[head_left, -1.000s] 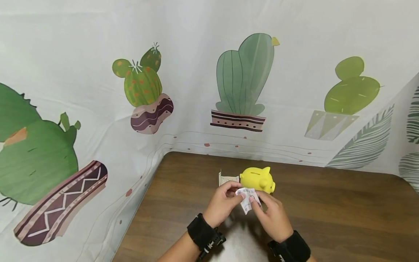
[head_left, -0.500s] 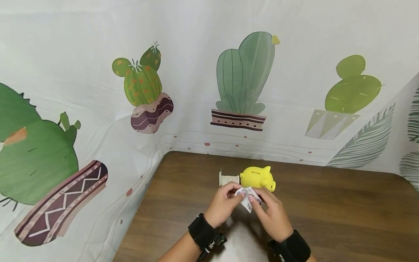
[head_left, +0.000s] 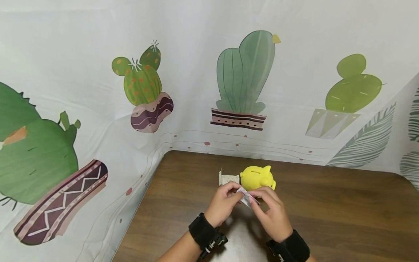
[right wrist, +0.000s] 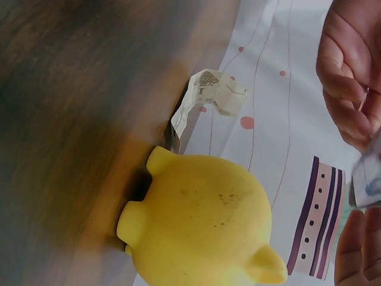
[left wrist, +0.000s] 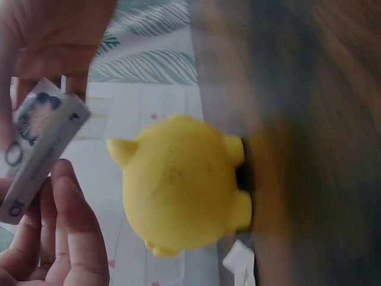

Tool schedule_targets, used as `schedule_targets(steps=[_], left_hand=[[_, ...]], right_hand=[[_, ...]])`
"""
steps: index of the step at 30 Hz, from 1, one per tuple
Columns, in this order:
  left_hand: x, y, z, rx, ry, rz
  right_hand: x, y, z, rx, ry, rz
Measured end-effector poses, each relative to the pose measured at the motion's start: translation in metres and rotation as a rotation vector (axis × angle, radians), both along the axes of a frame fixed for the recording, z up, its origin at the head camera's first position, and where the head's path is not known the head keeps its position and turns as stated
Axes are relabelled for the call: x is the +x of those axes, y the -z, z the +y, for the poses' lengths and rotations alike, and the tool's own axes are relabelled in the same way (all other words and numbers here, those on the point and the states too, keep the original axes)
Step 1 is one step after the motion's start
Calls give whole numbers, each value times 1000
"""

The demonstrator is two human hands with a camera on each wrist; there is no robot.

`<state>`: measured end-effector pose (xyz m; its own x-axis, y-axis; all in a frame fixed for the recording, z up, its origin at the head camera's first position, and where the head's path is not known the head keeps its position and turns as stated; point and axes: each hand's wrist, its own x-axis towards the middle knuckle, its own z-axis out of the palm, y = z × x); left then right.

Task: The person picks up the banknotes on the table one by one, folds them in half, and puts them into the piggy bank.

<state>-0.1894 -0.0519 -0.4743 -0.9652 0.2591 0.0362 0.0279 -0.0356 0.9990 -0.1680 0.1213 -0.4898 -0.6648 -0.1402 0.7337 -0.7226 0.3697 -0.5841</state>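
Note:
Between both hands is a folded banknote (head_left: pixel 244 197), pale with purple print. My left hand (head_left: pixel 222 203) pinches its left end with thumb and fingers, and my right hand (head_left: pixel 271 213) pinches the right end. Close up in the left wrist view, the banknote (left wrist: pixel 44 140) is a narrow folded strip with "10" printed at one corner. Just beyond the hands stands a yellow piggy bank (head_left: pixel 256 177) with a slot on top, its snout to the right. A second creased banknote (right wrist: pixel 217 95) lies left of the piggy bank, one end bent upward.
The brown wooden table (head_left: pixel 327 211) runs back to a white cloth backdrop (head_left: pixel 190 65) printed with cacti. Both wrists wear black straps, the left one (head_left: pixel 202 231) with a small device attached.
The banknote in the hands has gone from a wider, opened-out shape to a narrow folded strip. Both hands stay nearly in place; the piggy bank and second banknote have not moved.

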Motion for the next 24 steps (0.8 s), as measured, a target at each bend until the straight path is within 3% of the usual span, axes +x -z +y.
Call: schedule_targets(steps=[4,11,16,24], left_hand=[[0,0,1,89,33,-47],[-1,0,1,133,58,-95],[-2,-1,-1,186,95,-133],[-3,-1,-2,188,71,-102]], right_hand=[[-1,3,0,11,10,21],[-4,7,2,30,61,13],[-4,7,2,41,51,3],[-2,7,3,58,37,-112]])
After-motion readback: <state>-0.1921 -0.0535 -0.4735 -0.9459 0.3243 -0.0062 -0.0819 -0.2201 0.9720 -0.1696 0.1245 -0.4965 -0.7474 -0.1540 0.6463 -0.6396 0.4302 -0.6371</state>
